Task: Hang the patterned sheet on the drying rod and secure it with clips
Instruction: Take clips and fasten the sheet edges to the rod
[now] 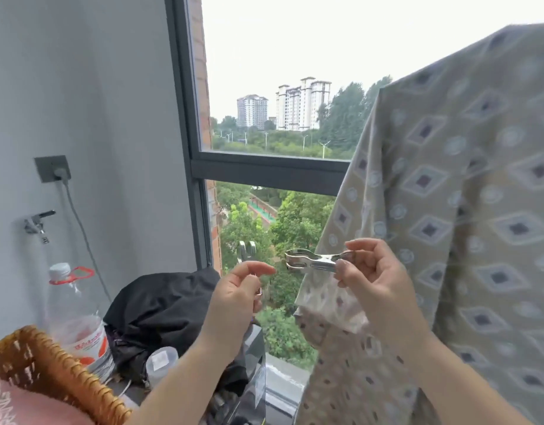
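The patterned sheet (448, 179) is already draped up high, so hanging looks done. Right hand (372, 277) pinches a metal clip (310, 261), left hand (237, 296) pinches a second clip (247, 250). Clipping's not started yet, I'd say.

The patterned sheet (448, 194), tan-grey with rows of dark-centred diamonds and pale rings, hangs draped from the upper right and falls down the right side of the view, its left edge slanting and a lower corner turned back to show a paler reverse. A silver metal clip (313, 260) lies level in front of that edge, jaws pointing left, pinched at its handle end by the right hand (369, 280). A second clip (247, 250), blurred, stands upright just to its left, pinched from below by the left hand (237, 296).
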